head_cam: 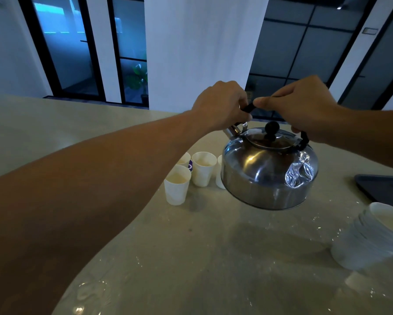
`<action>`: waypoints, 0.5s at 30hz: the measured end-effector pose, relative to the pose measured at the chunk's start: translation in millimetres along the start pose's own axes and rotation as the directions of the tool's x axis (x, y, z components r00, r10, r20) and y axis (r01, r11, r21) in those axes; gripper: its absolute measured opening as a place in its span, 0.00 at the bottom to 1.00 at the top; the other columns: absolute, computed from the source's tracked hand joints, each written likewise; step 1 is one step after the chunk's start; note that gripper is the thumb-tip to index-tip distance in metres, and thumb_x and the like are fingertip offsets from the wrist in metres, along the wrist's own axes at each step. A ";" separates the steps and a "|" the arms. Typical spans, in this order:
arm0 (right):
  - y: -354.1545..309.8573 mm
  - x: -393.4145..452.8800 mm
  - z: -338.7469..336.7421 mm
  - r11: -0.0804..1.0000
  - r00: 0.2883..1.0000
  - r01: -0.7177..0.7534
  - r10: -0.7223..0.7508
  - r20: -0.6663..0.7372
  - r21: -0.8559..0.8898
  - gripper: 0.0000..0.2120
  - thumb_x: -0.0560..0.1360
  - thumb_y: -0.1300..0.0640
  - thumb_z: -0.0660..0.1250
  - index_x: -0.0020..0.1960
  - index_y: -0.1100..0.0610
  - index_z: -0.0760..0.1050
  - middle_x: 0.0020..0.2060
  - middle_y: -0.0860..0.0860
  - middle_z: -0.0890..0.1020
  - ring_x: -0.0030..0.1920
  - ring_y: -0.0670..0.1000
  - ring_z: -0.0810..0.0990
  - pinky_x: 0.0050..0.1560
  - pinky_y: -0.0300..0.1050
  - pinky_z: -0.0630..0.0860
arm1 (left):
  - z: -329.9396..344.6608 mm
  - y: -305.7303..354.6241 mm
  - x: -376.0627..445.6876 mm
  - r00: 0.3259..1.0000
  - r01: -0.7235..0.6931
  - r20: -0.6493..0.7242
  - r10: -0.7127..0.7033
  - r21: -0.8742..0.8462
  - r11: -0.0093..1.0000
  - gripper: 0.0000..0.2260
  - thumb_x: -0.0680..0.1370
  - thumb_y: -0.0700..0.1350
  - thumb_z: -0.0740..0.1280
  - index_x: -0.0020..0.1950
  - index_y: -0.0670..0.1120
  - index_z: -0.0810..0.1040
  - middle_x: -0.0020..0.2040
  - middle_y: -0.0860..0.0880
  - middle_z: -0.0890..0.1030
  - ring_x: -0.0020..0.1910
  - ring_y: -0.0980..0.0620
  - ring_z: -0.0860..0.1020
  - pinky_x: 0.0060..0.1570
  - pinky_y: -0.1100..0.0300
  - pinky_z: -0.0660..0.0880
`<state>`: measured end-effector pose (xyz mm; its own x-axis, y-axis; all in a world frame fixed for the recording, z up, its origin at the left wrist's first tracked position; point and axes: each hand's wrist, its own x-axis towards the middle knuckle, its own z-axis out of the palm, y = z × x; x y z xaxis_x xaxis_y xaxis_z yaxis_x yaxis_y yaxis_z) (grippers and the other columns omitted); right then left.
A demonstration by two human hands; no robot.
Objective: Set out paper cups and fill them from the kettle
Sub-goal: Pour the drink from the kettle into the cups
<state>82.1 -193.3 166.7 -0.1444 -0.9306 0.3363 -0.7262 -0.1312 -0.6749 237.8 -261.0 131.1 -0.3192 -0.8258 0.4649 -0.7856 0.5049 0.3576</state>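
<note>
Below the left hand (220, 105), four paper cups (203, 168) stand close together on the table (191, 258). That hand curls tight round the black handle (247, 108) of the steel kettle (269, 171), which hangs in the air beneath both hands. The right hand (304, 105) grips the same handle. Lower right of it lies a stack of cups (368, 237), a dark tray (386, 189) just behind.

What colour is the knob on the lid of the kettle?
Black. The knob on the steel kettle shows clearly in the head view.
</note>
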 end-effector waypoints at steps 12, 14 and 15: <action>-1.6 2.7 3.5 0.996 0.997 -0.018 0.024 0.068 -0.087 0.14 0.69 0.42 0.76 0.45 0.53 0.84 0.25 0.51 0.74 0.21 0.49 0.68 0.16 0.33 0.65 | 11.2 -10.1 -2.3 1.000 0.021 -0.002 -0.021 0.061 0.998 0.12 0.71 0.60 0.73 0.46 0.53 0.83 0.42 0.54 0.83 0.43 0.52 0.80 0.41 0.57 0.72; -1.6 3.4 2.9 0.994 0.997 -0.014 0.023 0.079 -0.105 0.14 0.69 0.42 0.76 0.45 0.53 0.84 0.27 0.52 0.76 0.22 0.50 0.69 0.16 0.33 0.65 | 11.8 -9.8 -2.4 1.000 0.019 0.001 -0.019 0.064 0.998 0.12 0.72 0.60 0.72 0.46 0.53 0.83 0.42 0.54 0.83 0.43 0.52 0.80 0.41 0.57 0.71; -1.7 3.5 2.2 0.994 0.996 -0.013 0.022 0.082 -0.111 0.14 0.69 0.42 0.76 0.45 0.53 0.84 0.29 0.53 0.77 0.23 0.51 0.69 0.16 0.33 0.65 | 12.1 -9.3 -2.4 1.000 0.017 0.001 -0.017 0.065 0.998 0.11 0.72 0.60 0.72 0.46 0.53 0.83 0.42 0.54 0.83 0.43 0.52 0.80 0.40 0.57 0.70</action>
<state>84.4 -197.1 167.6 -0.1047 -0.9583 0.2660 -0.7941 -0.0804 -0.6025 239.5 -266.8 116.8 -0.3065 -0.8347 0.4576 -0.8235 0.4736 0.3124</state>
